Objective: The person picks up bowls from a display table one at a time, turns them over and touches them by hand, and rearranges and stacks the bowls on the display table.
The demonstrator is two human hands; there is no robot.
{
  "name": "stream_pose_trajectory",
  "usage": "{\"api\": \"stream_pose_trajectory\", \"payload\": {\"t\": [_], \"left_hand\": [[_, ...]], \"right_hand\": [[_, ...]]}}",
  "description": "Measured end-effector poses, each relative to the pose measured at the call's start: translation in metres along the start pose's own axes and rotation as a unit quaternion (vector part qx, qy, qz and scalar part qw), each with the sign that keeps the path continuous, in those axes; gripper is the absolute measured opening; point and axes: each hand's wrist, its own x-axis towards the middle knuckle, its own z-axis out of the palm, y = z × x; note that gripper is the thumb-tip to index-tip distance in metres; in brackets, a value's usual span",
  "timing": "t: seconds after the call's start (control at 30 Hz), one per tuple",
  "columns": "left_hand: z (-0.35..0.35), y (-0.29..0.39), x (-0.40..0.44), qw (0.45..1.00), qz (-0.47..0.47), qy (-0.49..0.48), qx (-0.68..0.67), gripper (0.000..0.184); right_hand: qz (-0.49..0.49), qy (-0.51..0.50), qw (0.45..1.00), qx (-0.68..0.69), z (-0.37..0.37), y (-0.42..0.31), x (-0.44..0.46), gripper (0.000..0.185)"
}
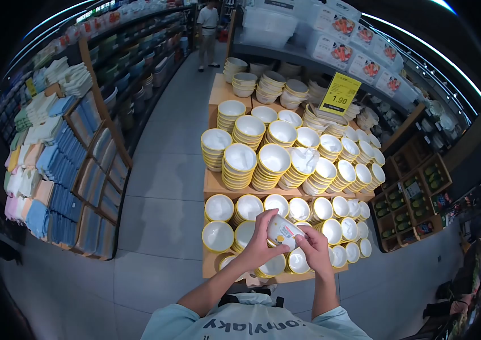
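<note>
A white bowl [286, 231] with a printed label and a small yellow mark is held up between my two hands, tilted so that its outside shows. My left hand [263, 238] grips it from the left side. On its right side, my right hand [312, 243] holds it with the thumb near the label. Beneath and beyond my hands, stacks of white bowls with yellow rims [274, 158] stand in rows on a stepped wooden display [213, 182]. Some of the bowls have white paper or wrapping inside.
A yellow price sign [340, 93] rises above the stacks. Folded towels [59, 164] fill a shelf at the left. Clear boxes [331, 28] sit on the upper shelf. A person [207, 34] stands in the aisle at the top. Wooden crates [413, 204] are at the right.
</note>
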Motion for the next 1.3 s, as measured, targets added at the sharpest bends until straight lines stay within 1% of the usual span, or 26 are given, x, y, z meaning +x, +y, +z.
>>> {"api": "stream_pose_trajectory", "payload": {"t": [0.03, 0.07, 0.1, 0.13, 0.17, 0.2, 0.27, 0.33, 0.4, 0.43, 0.47, 0.5, 0.53, 0.57, 0.63, 0.7, 0.77, 0.8, 0.87, 1.0, 1.1, 1.17, 1.2, 1.23, 1.27, 1.3], "left_hand": [[0.001, -0.003, 0.004, 1.000, 0.017, 0.006, -0.002, 0.086], [0.003, -0.004, 0.005, 0.996, 0.014, 0.006, -0.089, 0.087], [0.004, 0.000, 0.005, 0.996, 0.014, 0.005, -0.090, 0.087], [0.005, 0.003, 0.003, 0.988, -0.010, -0.012, -0.151, 0.084], [0.006, 0.004, 0.002, 0.977, -0.033, -0.028, -0.211, 0.080], [0.008, 0.004, 0.001, 0.977, -0.033, -0.029, -0.211, 0.080], [0.014, 0.002, -0.002, 0.963, -0.057, -0.007, -0.262, 0.069], [0.014, 0.010, -0.004, 0.964, -0.076, -0.009, -0.255, 0.065], [0.013, 0.016, -0.008, 0.964, -0.097, -0.011, -0.248, 0.061], [0.011, 0.019, -0.009, 0.974, -0.090, -0.003, -0.208, 0.060], [0.009, 0.023, -0.008, 0.983, -0.082, 0.006, -0.166, 0.058], [0.008, 0.031, -0.008, 0.983, -0.083, 0.006, -0.166, 0.058], [0.006, 0.041, -0.008, 0.993, -0.067, -0.013, -0.092, 0.058], [0.004, 0.049, -0.008, 0.998, -0.050, -0.032, -0.017, 0.058], [0.002, 0.057, -0.007, 0.998, -0.038, -0.035, 0.020, 0.058], [0.002, 0.055, -0.007, 0.997, -0.025, -0.037, 0.055, 0.057], [0.003, 0.043, -0.009, 0.997, -0.033, -0.012, -0.071, 0.055], [0.002, 0.036, -0.010, 0.997, -0.031, -0.011, -0.070, 0.055], [-0.001, 0.026, -0.013, 0.984, -0.014, 0.017, -0.179, 0.053], [-0.008, 0.025, -0.011, 0.972, -0.040, 0.055, -0.225, 0.051], [-0.011, 0.033, -0.009, 0.961, -0.061, 0.041, -0.265, 0.050], [-0.014, 0.031, -0.008, 0.986, -0.046, 0.013, -0.160, 0.049], [-0.015, 0.035, -0.007, 0.986, -0.045, 0.014, -0.160, 0.049], [-0.014, 0.042, -0.005, 0.999, -0.030, 0.017, -0.033, 0.049], [-0.013, 0.046, -0.004, 0.995, -0.016, 0.021, 0.094, 0.049], [-0.012, 0.042, -0.004, 0.995, -0.016, 0.022, 0.094, 0.049]], "right_hand": [[0.000, 0.001, 1.000, -0.002, 0.001, -0.004, -0.002, 0.026], [-0.017, 0.020, 0.998, 0.057, 0.002, -0.006, -0.003, 0.024], [-0.034, 0.039, 0.992, 0.116, 0.003, -0.006, -0.005, 0.022], [-0.033, 0.041, 0.992, 0.116, 0.002, -0.004, -0.007, 0.022], [-0.042, 0.062, 0.982, 0.176, 0.002, 0.000, -0.008, 0.019], [-0.053, 0.082, 0.967, 0.235, 0.001, 0.003, -0.007, 0.018], [-0.052, 0.101, 0.962, 0.250, 0.001, 0.008, -0.008, 0.017], [-0.049, 0.122, 0.955, 0.265, 0.005, 0.009, -0.009, 0.019], [-0.054, 0.194, 0.948, 0.246, 0.017, 0.008, -0.010, 0.015], [-0.053, 0.196, 0.948, 0.246, 0.021, 0.005, -0.010, 0.015], [-0.078, 0.185, 0.961, 0.188, 0.024, 0.002, -0.008, 0.017], [-0.102, 0.173, 0.971, 0.129, 0.026, 0.000, -0.006, 0.020], [-0.115, 0.170, 0.973, 0.105, 0.026, 0.001, -0.004, 0.025], [-0.114, 0.171, 0.973, 0.107, 0.026, 0.004, -0.004, 0.025], [-0.094, 0.169, 0.961, 0.196, 0.026, 0.007, -0.002, 0.030], [-0.085, 0.172, 0.958, 0.213, 0.026, 0.007, -0.002, 0.033], [-0.079, 0.152, 0.968, 0.182, 0.025, 0.007, 0.000, 0.032], [-0.080, 0.151, 0.968, 0.182, 0.025, 0.006, 0.002, 0.032], [-0.071, 0.096, 0.979, 0.163, 0.023, 0.003, 0.004, 0.027], [-0.043, 0.107, 0.966, 0.233, 0.036, -0.004, 0.010, 0.021], [-0.039, 0.064, 0.968, 0.238, 0.031, 0.014, 0.008, 0.019], [-0.050, 0.067, 0.973, 0.216, 0.033, 0.015, 0.007, 0.022], [-0.051, 0.066, 0.973, 0.217, 0.033, 0.012, 0.007, 0.022], [-0.063, 0.047, 0.987, 0.143, 0.033, 0.007, 0.006, 0.023], [-0.076, 0.028, 0.994, 0.068, 0.033, 0.004, 0.004, 0.024], [-0.076, 0.027, 0.994, 0.067, 0.034, 0.004, 0.004, 0.024]]}}
